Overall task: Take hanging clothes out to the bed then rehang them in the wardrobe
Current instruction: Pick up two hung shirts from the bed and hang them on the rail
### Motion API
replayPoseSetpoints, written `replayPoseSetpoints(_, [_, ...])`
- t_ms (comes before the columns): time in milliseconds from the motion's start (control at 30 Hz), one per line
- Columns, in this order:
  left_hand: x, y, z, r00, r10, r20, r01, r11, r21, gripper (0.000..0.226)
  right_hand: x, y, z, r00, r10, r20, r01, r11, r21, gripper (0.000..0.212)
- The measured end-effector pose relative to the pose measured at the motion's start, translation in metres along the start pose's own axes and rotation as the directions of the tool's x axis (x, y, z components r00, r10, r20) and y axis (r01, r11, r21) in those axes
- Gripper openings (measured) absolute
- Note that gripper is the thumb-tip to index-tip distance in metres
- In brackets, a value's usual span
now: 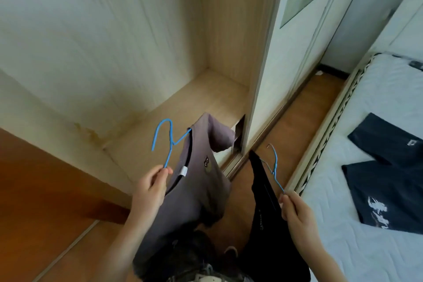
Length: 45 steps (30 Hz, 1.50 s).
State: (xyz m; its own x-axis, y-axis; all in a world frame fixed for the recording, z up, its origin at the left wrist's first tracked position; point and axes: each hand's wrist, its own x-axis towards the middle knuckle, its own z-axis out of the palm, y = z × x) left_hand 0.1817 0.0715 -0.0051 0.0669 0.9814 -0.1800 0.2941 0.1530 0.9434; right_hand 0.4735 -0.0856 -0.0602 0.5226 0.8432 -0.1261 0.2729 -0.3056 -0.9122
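My left hand (pixel 153 186) pinches the end of a blue wire hanger (pixel 165 138) that carries a mauve T-shirt (pixel 196 181) with a small owl badge. In my right hand (pixel 295 209) is a second blue wire hanger (pixel 274 168), and a black garment (pixel 267 217) hangs from it. Both garments dangle in front of the open wardrobe (pixel 178 103), whose pale wooden floor is bare. Two dark T-shirts (pixel 386 190) lie flat on the bed (pixel 357 247) at the right.
A white sliding wardrobe door (pixel 286 57) stands right of the open compartment, with its track along the floor. Between the wardrobe and the bed frame (pixel 320 144) runs a narrow strip of orange-brown wooden floor (pixel 304 117). My legs and shoes show below.
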Motion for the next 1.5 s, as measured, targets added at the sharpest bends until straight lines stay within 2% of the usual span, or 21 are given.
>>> replayPoseSetpoints(167, [0.044,0.026,0.013,0.993,-0.061,-0.096,0.051,0.993,-0.109,0.026,0.058,-0.003,0.012,0.998,0.008,0.069,-0.010,0.999,0.037,0.032])
replayPoseSetpoints(333, [0.093,0.038,0.017,0.987,-0.071,-0.146,0.042,0.981,-0.189,0.024,0.129,-0.025,0.027,0.990,-0.056,0.130,0.049,0.997,0.060,0.035])
replayPoseSetpoints(500, [0.138,0.068,0.020,0.984,-0.056,-0.167,0.016,0.973,-0.231,0.022,0.207,-0.087,0.032,0.967,-0.203,0.151,0.196,0.979,0.064,0.032])
replayPoseSetpoints(700, [0.194,0.140,0.014,0.981,0.008,-0.194,-0.053,0.972,-0.228,0.022,0.297,-0.195,0.035,0.896,-0.382,0.228,0.359,0.923,0.137,0.029])
replayPoseSetpoints(800, [0.229,0.177,0.010,0.965,0.050,-0.258,-0.105,0.974,-0.203,0.021,0.348,-0.245,0.039,0.861,-0.445,0.245,0.408,0.893,0.190,0.029])
replayPoseSetpoints(967, [0.284,0.238,0.009,0.875,0.292,-0.386,-0.294,0.954,0.055,0.025,0.424,-0.339,0.036,0.785,-0.572,0.238,0.487,0.808,0.332,0.028])
replayPoseSetpoints(1133, [0.309,0.298,0.004,0.802,0.381,-0.459,-0.355,0.923,0.145,0.030,0.467,-0.419,0.013,0.776,-0.582,0.245,0.405,0.756,0.513,0.028])
replayPoseSetpoints(1233, [0.325,0.333,0.006,0.762,0.361,-0.537,-0.362,0.926,0.109,0.024,0.484,-0.467,-0.003,0.745,-0.626,0.231,0.417,0.708,0.570,0.027])
replayPoseSetpoints(1333, [0.343,0.362,0.007,0.766,0.331,-0.551,-0.364,0.930,0.053,0.023,0.499,-0.513,-0.006,0.721,-0.678,0.141,0.482,0.638,0.601,0.026])
replayPoseSetpoints(1500, [0.364,0.402,-0.001,0.760,0.383,-0.526,-0.370,0.919,0.135,0.037,0.529,-0.584,-0.001,0.730,-0.683,-0.024,0.550,0.567,0.614,0.026])
